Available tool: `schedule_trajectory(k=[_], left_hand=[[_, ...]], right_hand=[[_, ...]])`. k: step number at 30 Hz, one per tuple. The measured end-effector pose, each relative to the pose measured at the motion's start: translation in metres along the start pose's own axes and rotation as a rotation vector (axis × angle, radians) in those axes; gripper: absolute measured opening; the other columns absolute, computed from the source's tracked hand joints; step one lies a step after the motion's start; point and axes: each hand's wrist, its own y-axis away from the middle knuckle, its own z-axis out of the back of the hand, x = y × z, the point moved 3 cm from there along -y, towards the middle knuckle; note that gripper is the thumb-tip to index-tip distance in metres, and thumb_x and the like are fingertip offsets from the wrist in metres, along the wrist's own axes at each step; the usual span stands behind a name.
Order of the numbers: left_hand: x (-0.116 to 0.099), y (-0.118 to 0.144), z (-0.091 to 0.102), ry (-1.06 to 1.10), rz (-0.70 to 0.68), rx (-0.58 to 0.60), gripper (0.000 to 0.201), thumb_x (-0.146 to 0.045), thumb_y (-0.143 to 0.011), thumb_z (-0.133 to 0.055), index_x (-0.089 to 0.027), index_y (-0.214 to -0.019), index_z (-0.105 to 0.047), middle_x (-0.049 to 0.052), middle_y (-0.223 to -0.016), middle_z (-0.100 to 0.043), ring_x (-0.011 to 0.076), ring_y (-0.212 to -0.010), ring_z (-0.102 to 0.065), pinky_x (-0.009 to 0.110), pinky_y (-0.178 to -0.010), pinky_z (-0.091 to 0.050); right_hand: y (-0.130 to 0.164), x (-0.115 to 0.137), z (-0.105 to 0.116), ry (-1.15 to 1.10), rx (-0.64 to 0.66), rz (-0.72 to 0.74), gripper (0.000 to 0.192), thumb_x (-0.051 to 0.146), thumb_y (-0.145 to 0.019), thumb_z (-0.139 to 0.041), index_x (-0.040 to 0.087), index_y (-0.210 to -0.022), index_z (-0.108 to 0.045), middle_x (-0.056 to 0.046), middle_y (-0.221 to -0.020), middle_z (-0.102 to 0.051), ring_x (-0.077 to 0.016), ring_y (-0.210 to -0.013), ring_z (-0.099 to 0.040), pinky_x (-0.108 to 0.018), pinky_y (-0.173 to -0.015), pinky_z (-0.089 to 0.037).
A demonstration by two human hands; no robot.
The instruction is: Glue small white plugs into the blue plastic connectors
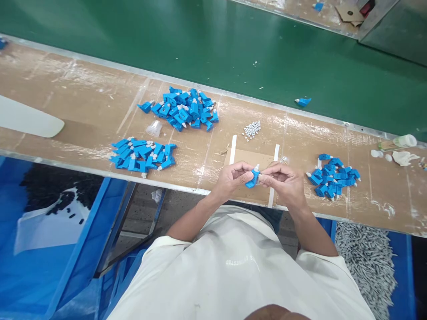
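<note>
My left hand point(233, 177) pinches a small blue plastic connector point(252, 178) with a white tip, held over a brown cardboard pad point(248, 156) at the bench's front edge. My right hand point(283, 181) meets it from the right, its fingers closed on the same blue piece. A small heap of tiny white caps point(252, 129) lies just beyond the pad. Three piles of the same blue connectors lie on the bench: one far centre-left point(182, 109), one near left point(142, 154), one to the right point(332, 175).
A green conveyor belt point(216, 49) runs behind the wooden bench, with one stray blue piece point(303, 102) on it. A small bottle point(400, 142) and white scraps lie at the far right. Blue bins sit below: black parts point(56, 189) left, grey parts point(365, 262) right.
</note>
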Motion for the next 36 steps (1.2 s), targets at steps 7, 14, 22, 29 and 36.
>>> schedule_trajectory(k=[7,14,22,29,36], left_hand=[[-0.005,0.002,-0.007,0.015,0.058,0.086,0.046,-0.055,-0.07,-0.086,-0.013,-0.08,-0.068,0.001,-0.067,-0.063,0.0092,-0.059,-0.053,0.023,-0.058,-0.042],[-0.01,0.002,-0.007,-0.052,0.012,0.133,0.041,-0.052,-0.077,-0.082,-0.013,-0.082,-0.067,0.001,-0.068,-0.064,0.01,-0.061,-0.056,0.022,-0.058,-0.042],[-0.014,-0.002,-0.012,-0.151,-0.002,0.133,0.058,-0.067,-0.07,-0.081,-0.013,-0.085,-0.065,0.004,-0.075,-0.066,0.0119,-0.066,-0.06,0.026,-0.064,-0.046],[-0.116,-0.055,0.066,-0.845,-0.464,-0.4,0.021,-0.039,-0.086,-0.07,-0.017,-0.086,-0.068,0.006,-0.086,-0.07,0.0162,-0.078,-0.063,0.029,-0.075,-0.048],[-0.192,-0.102,0.142,-1.402,-0.181,-0.688,0.016,-0.023,-0.083,-0.061,-0.017,-0.068,-0.063,0.007,-0.072,-0.065,0.0236,-0.08,-0.063,0.034,-0.077,-0.046]], right_hand=[[-0.005,-0.019,0.001,-0.252,0.097,-0.2,0.042,0.044,-0.055,-0.099,0.022,-0.086,-0.083,-0.001,-0.067,-0.072,-0.0129,-0.053,-0.064,-0.027,-0.048,-0.058],[-0.001,-0.016,0.0,-0.301,0.036,-0.232,0.035,0.037,-0.048,-0.101,0.025,-0.076,-0.084,-0.001,-0.073,-0.073,-0.0114,-0.056,-0.064,-0.021,-0.042,-0.055],[-0.009,-0.024,0.004,-0.226,0.005,-0.148,0.034,0.044,-0.055,-0.099,0.026,-0.08,-0.084,-0.003,-0.077,-0.075,-0.0137,-0.056,-0.067,-0.026,-0.046,-0.059],[-0.014,-0.017,0.024,-0.081,-0.037,-0.081,0.038,0.048,-0.064,-0.093,0.025,-0.092,-0.083,-0.003,-0.075,-0.072,-0.0146,-0.062,-0.067,-0.027,-0.054,-0.059],[-0.021,-0.006,0.073,0.171,-0.134,-0.033,0.036,0.053,-0.065,-0.087,0.024,-0.084,-0.082,-0.004,-0.071,-0.073,-0.0157,-0.055,-0.062,-0.031,-0.053,-0.055]])
